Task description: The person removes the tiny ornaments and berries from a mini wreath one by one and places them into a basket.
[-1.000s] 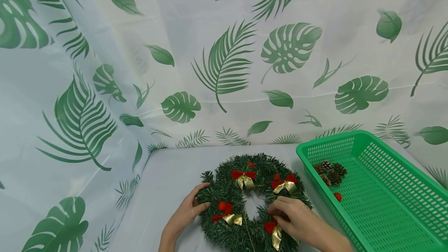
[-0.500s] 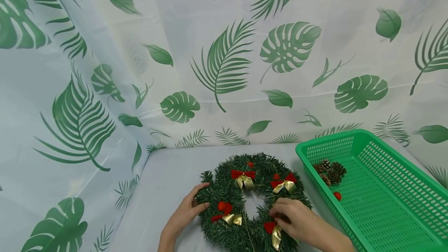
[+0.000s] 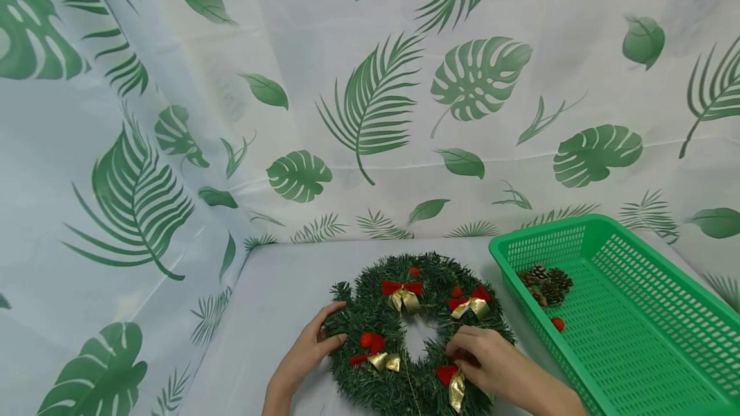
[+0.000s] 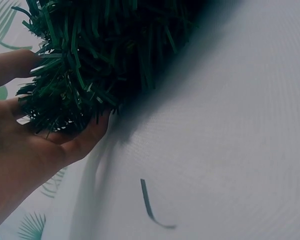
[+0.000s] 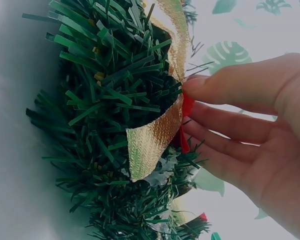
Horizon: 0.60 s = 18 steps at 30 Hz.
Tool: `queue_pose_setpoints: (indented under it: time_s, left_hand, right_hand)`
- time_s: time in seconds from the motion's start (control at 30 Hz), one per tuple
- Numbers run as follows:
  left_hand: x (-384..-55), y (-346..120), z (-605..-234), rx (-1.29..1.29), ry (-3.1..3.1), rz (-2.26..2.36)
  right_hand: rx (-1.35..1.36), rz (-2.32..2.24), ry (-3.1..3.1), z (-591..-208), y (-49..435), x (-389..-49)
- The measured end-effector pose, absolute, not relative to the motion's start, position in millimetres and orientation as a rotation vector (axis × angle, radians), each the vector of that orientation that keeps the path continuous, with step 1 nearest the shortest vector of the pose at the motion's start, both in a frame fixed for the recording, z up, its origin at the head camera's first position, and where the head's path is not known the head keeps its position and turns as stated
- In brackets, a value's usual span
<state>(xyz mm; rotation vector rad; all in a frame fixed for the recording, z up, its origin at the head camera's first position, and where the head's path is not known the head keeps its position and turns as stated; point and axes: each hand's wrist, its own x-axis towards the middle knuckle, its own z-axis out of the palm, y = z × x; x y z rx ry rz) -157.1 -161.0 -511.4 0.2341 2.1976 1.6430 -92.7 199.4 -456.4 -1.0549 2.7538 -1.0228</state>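
On white cloth [image 3: 272, 287], gripping round green tinsel wreath [image 3: 388, 323] at left with left hand [image 3: 306, 345], pinching something red [image 5: 188, 106] (mostly hidden) at its lower right with right hand [image 3: 488, 361], perhaps loosening red-and-gold ribbon bow [image 3: 456, 391] there through overpressing.

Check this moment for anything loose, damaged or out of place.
A thin dark strip shows on the white tabletop, apart from the Christmas wreath: possibly a shed needle, possibly a printed mark. Nothing else stands out.
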Motion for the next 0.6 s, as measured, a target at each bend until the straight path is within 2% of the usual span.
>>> queue_pose_setpoints:
  time_s: [0.6]
  left_hand:
    - [-157,-158,-509,0.203,2.180,1.650]
  right_hand:
    - [-1.340,-1.075,3.001,-460,212,-89]
